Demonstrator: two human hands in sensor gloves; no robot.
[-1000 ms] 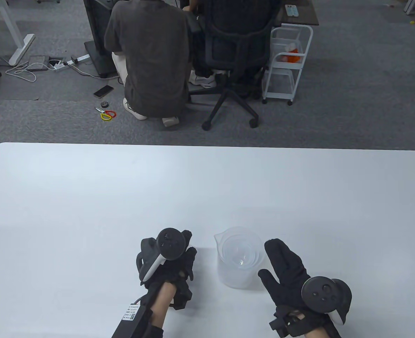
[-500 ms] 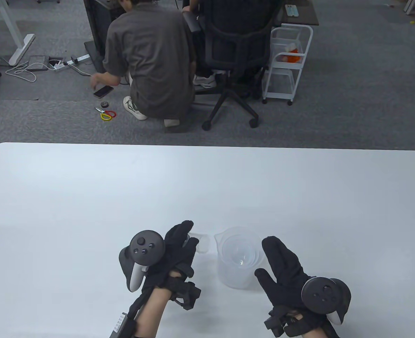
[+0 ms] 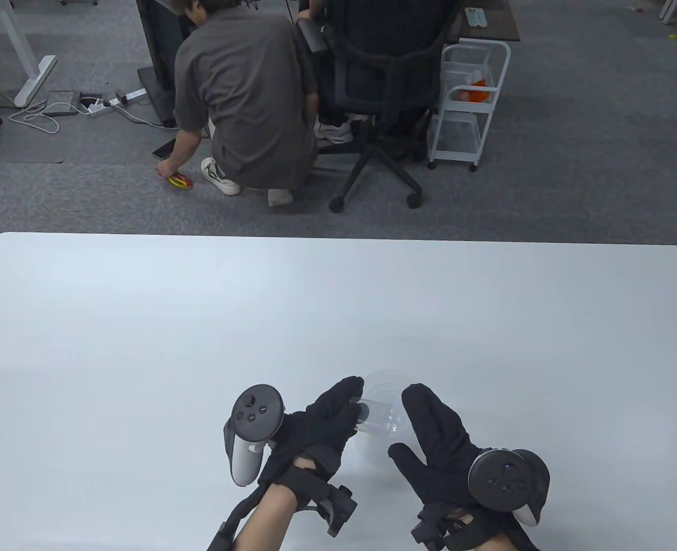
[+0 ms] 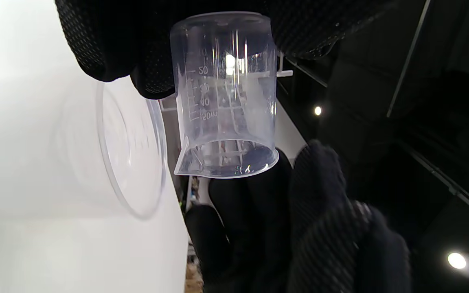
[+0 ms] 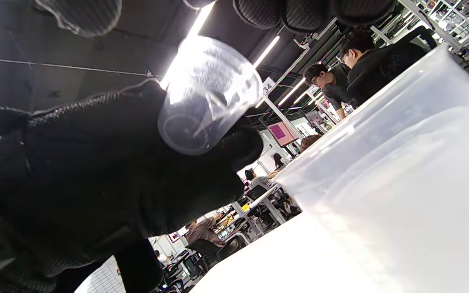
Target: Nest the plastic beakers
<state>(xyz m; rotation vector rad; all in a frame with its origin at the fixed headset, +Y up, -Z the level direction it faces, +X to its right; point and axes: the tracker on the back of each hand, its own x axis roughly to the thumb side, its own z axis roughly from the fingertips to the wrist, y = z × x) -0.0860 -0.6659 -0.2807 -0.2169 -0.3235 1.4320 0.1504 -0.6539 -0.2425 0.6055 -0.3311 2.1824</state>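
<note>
Left hand (image 3: 315,427) now over from beside the big beaker (image 3: 387,396), pinching a small "50ml"-marked beaker (image 4: 224,95); right hand (image 3: 442,439) spread.

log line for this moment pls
left hand: holds small beaker over big beaker | right hand: beside big beaker, contact unclear | nested: not yet

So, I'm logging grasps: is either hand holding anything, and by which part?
The left hand grips the small beaker by its side wall near the base. The right hand holds nothing.
</note>
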